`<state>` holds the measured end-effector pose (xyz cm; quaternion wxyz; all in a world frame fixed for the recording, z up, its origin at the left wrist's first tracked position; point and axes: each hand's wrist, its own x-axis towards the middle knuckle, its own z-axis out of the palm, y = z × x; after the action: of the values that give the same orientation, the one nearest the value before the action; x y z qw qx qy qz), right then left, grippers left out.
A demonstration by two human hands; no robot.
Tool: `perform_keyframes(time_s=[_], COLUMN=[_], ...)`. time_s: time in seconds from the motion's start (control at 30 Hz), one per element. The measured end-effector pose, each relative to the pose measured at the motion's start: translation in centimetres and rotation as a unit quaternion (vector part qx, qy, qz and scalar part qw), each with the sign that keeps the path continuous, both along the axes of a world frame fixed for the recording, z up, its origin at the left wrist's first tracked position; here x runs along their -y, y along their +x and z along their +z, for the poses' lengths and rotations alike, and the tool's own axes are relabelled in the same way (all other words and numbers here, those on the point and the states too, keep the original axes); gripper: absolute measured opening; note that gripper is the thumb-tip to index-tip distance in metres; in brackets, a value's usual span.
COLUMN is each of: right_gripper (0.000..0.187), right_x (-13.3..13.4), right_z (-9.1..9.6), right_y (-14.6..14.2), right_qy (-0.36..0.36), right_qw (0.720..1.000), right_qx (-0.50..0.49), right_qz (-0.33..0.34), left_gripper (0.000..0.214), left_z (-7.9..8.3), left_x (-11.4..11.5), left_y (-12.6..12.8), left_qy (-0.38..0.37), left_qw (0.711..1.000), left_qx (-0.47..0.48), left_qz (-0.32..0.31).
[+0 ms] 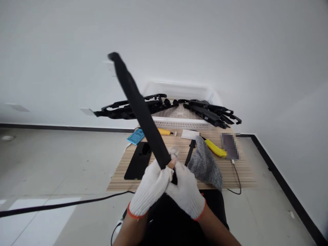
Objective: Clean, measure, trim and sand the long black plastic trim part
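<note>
Both hands wear white knit gloves with orange cuffs. My left hand (150,189) and my right hand (185,191) are closed together around the lower end of a long black plastic strip (138,106). The strip rises from the hands and slants up to the left, its far end against the white wall. A bare fingertip shows through the left glove at the strip. A grey cloth (205,162) lies just right of my hands on a small slatted wooden table (246,174).
A white mesh basket (179,123) at the table's back holds several black plastic strips (210,112) that overhang both sides. On the table lie a black phone (138,162), a blue card (135,136), yellow cutters (215,148) and a cabled device (230,146). A black cable (64,204) crosses the floor.
</note>
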<state>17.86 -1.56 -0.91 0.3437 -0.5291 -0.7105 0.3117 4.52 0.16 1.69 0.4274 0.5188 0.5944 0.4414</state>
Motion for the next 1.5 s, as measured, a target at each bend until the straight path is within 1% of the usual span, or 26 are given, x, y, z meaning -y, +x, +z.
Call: perform_keyframes(time_s=[0.03, 0.07, 0.1, 0.13, 0.2, 0.27, 0.3, 0.33, 0.4, 0.47, 0.53, 0.6, 0.67, 0.73, 0.8, 0.87, 0.93, 1.0, 1.07, 1.13, 1.2, 1.27, 1.33, 1.4, 1.47, 1.5], right_gripper=[0.041, 0.036, 0.032, 0.032, 0.044, 0.063, 0.066, 0.064, 0.05, 0.039, 0.032, 0.031, 0.031, 0.028, 0.024, 0.02, 0.019, 0.018, 0.02, 0.024, 0.028, 0.029, 0.028, 0.03, 0.037, 0.04], right_x=[-0.2, -0.6, -1.2, -1.9, -3.4, -4.7, -5.1, -5.5, -5.9, -6.3, -6.6, -6.9, -6.9, -6.6, -6.1, -5.3, -4.6, -3.9, -3.4, -3.1, -3.0, -3.0, -3.0, -3.2, -3.4, -3.5], right_z=[0.1, 0.2, 0.3, 0.4, 0.3, 0.1, 0.0, -0.1, -0.3, -0.3, -0.2, 0.1, 0.7, 1.4, 2.1, 2.6, 2.6, 2.2, 1.4, 0.4, -0.3, -0.7, -0.6, -0.3, -0.2, -0.2], right_y=[0.6, 1.2, 1.8, 2.4, 3.2, 3.4, 3.3, 3.1, 2.7, 2.6, 2.8, 3.3, 3.8, 4.1, 4.4, 4.7, 5.1, 5.8, 6.5, 7.2, 7.5, 7.6, 7.4, 7.2, 6.8, 6.6], right_qy=[-0.002, -0.007, -0.013, -0.026, -0.065, -0.11, -0.127, -0.139, -0.155, -0.18, -0.21, -0.226, -0.214, -0.192, -0.165, -0.121, -0.066, -0.018, 0.025, 0.074, 0.117, 0.13, 0.085, 0.006, -0.065, -0.088], right_qw=[1.0, 0.999, 0.996, 0.989, 0.959, 0.918, 0.904, 0.893, 0.881, 0.877, 0.884, 0.899, 0.913, 0.919, 0.916, 0.909, 0.901, 0.902, 0.914, 0.931, 0.939, 0.943, 0.953, 0.958, 0.95, 0.943], right_qx=[0.016, 0.037, 0.069, 0.114, 0.236, 0.346, 0.38, 0.401, 0.416, 0.406, 0.376, 0.343, 0.32, 0.312, 0.323, 0.351, 0.382, 0.385, 0.345, 0.263, 0.165, 0.071, -0.028, -0.127, -0.201, -0.232], right_qz=[0.004, -0.013, -0.047, -0.087, -0.147, -0.156, -0.152, -0.15, -0.163, -0.185, -0.182, -0.154, -0.136, -0.148, -0.17, -0.187, -0.193, -0.196, -0.211, -0.241, -0.276, -0.299, -0.288, -0.256, -0.229, -0.221], left_gripper=[0.038, 0.039, 0.041, 0.043, 0.046, 0.046, 0.046, 0.048, 0.056, 0.063, 0.061, 0.05, 0.04, 0.037, 0.043, 0.05, 0.059, 0.066, 0.071, 0.072, 0.07, 0.066, 0.063, 0.065, 0.069, 0.07], left_z=[-0.5, -0.7, -0.7, -0.6, -0.2, 0.2, 0.2, 0.2, -0.1, -0.4, -0.6, -0.5, -0.2, -0.1, -0.4, -1.2, -2.1, -3.1, -3.9, -4.7, -5.7, -6.6, -7.3, -7.6, -7.5, -7.4], left_x=[0.0, 0.0, -0.1, -0.2, -0.4, -0.8, -1.0, -1.2, -1.6, -1.8, -1.7, -1.5, -1.4, -1.5, -1.9, -2.5, -3.2, -3.8, -4.2, -4.5, -4.8, -4.9, -5.0, -5.1, -5.0, -5.0], left_y=[-0.4, -0.8, -1.2, -1.4, -1.4, -0.9, -0.6, -0.3, 0.1, 0.0, -0.3, -0.5, -0.5, -0.1, 0.3, 0.8, 1.1, 1.6, 2.1, 2.7, 3.1, 3.6, 3.9, 4.2, 4.3, 4.4], left_qy=[0.018, 0.028, 0.03, 0.025, 0.007, -0.012, -0.023, -0.035, -0.045, -0.031, -0.019, -0.02, -0.029, -0.046, -0.072, -0.099, -0.129, -0.16, -0.201, -0.237, -0.247, -0.235, -0.218, -0.217, -0.232, -0.25], left_qw=[1.0, 0.999, 0.997, 0.997, 0.996, 0.994, 0.993, 0.992, 0.995, 0.998, 0.999, 0.999, 0.998, 0.994, 0.987, 0.977, 0.966, 0.951, 0.924, 0.882, 0.84, 0.812, 0.804, 0.806, 0.806, 0.801], left_qx=[0.018, 0.033, 0.04, 0.042, 0.05, 0.085, 0.104, 0.11, 0.08, 0.035, 0.022, 0.025, 0.047, 0.09, 0.141, 0.184, 0.219, 0.258, 0.32, 0.398, 0.469, 0.514, 0.533, 0.533, 0.527, 0.525], left_qz=[0.012, 0.032, 0.051, 0.065, 0.075, 0.062, 0.051, 0.041, 0.038, 0.047, 0.045, 0.016, -0.018, -0.037, -0.039, -0.04, -0.047, -0.055, -0.062, -0.084, -0.119, -0.144, -0.145, -0.138, -0.137, -0.14])
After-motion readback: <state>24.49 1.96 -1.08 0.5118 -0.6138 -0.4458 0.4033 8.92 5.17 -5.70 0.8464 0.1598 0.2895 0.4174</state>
